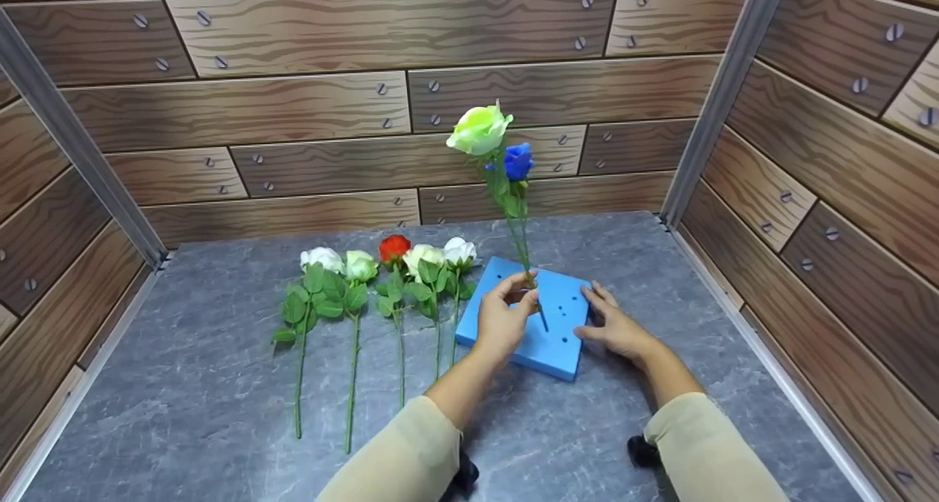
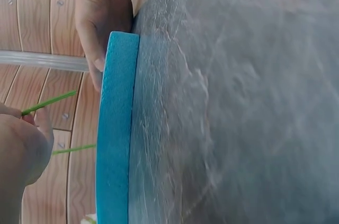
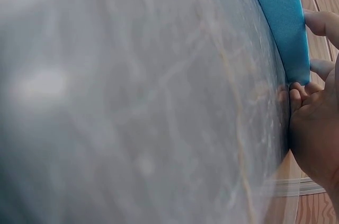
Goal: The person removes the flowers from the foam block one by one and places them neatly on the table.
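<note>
My left hand (image 1: 505,318) pinches the green stem of a pale yellow-green rose (image 1: 479,130), its lower tip just over the top of a blue foam block (image 1: 554,359) with small holes. Behind that stem a blue rose (image 1: 518,161) stands upright; its foot is hidden by the hand in the head view. In the left wrist view a second stem (image 2: 74,149) meets the block edge, apart from the held stem (image 2: 50,102). At the block's right side, my right hand (image 1: 620,332) rests spread fingers and thumb against the edge.
Left of the block lie several roses in a row: a white rose (image 1: 321,260), a pale green rose (image 1: 360,266), a red rose (image 1: 395,247), a cream rose (image 1: 423,261) and another white rose (image 1: 460,252). Wood-patterned walls (image 1: 293,113) enclose the grey table (image 1: 198,384).
</note>
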A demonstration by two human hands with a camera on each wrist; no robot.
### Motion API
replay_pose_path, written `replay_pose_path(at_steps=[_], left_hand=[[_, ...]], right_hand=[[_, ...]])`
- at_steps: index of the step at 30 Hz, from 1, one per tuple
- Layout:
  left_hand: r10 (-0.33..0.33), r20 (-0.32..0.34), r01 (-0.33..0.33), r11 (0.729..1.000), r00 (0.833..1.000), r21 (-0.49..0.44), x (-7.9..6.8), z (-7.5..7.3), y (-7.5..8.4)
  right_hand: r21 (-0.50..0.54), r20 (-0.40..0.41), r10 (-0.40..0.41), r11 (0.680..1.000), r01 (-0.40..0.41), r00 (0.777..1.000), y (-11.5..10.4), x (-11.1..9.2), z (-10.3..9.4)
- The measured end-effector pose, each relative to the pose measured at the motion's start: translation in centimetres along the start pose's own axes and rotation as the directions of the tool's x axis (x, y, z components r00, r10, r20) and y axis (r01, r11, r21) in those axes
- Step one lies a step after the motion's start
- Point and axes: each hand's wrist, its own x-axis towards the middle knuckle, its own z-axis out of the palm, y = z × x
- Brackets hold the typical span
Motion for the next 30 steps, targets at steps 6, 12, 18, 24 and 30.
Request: replay_pose_path(at_steps=[6,12,18,24,30], left_hand=[[-0.018,0.000,0.018,0.999,1.000,0.041,-0.4,-0.7,0.2],[-0.021,0.014,0.021,0.999,1.000,0.046,-0.4,-1.3,0.1],[-0.003,0.005,0.002,0.998,1.000,0.070,-0.4,-2.1,0.2],[0.023,-0.019,-0.021,0.996,1.000,0.091,-0.4,-2.9,0.3],[0.018,-0.013,-0.017,0.995,1.000,0.101,-0.6,-3.9,0.4]], right_hand=[[-0.007,-0.009,-0.016,1.000,0.016,1.000,0.1,0.1,-0.1],[-0.006,0.003,-0.028,1.000,0.028,1.000,0.3,0.1,-0.1],[-0.003,0.014,-0.034,0.999,0.034,0.999,0.3,0.1,-0.1],[-0.004,0.021,-0.023,1.000,0.023,1.000,0.2,0.0,-0.2],[0.009,0.019,-0.028,1.000,0.028,0.999,0.1,0.1,-0.1]])
